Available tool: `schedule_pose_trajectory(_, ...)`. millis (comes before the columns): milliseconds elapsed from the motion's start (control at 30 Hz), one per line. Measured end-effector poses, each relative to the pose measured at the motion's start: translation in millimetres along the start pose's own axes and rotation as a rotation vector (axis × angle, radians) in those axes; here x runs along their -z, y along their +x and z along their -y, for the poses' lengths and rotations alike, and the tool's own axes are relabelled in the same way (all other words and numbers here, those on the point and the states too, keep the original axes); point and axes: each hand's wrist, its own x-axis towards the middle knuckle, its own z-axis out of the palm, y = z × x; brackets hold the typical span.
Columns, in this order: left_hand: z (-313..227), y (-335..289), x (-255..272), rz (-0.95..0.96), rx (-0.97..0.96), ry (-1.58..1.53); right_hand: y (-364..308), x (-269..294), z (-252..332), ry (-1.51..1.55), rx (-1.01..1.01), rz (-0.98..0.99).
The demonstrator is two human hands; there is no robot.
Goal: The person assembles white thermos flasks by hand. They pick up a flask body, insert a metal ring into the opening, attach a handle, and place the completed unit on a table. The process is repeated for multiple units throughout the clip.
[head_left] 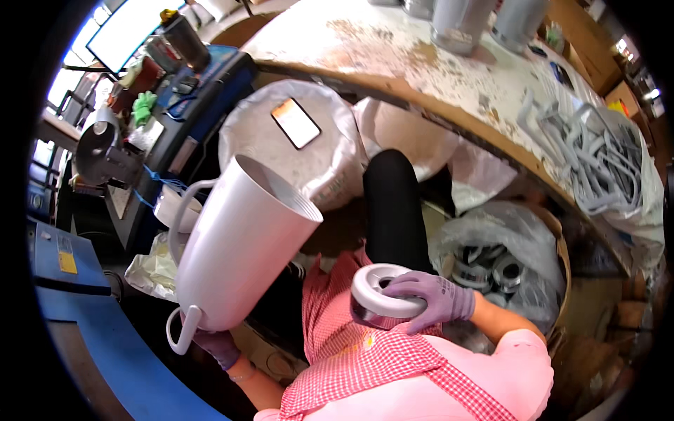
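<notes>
A tall pale grey jug body (239, 245) leans in front of me, its open threaded mouth facing up and to the right. It has a long side handle and a smaller loop handle at the base. My left hand (219, 348), in a purple glove, holds it from below at the base; most of those fingers are hidden behind it. In my right hand (437, 300), gloved alike, is a round grey lid (375, 293) with a dark lower part, held above my lap. The fingers curl over its top, apart from the jug body.
A phone (296, 123) lies on a white-lined round bin (242, 105). On the worn bench (337, 45) stand more grey jug bodies (460, 24) and a bag of grey handles (597, 165). A plastic-lined box (554, 270) at right holds round parts. Blue machinery (105, 309) stands at left.
</notes>
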Motion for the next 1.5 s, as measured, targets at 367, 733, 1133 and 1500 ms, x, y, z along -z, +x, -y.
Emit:
schedule_pose_trajectory(367, -28, -1, -35, 0.193, 0.124, -0.137, 42, 73, 26, 0.361, 0.103, -0.717)
schedule_pose_trajectory(733, -37, 24, -87, 0.649, 0.573, -0.683, 21, 82, 46, -0.232, 0.761, -0.678)
schedule_pose_trajectory(1133, -143, 63, -83, 0.237, -0.451, -0.388, 41, 86, -14, 0.989, -0.103, -0.368)
schedule_pose_trajectory(1500, -83, 93, -61, 0.438, 0.203, -0.56, 48, 76, -10, -0.282, 0.959, -0.802)
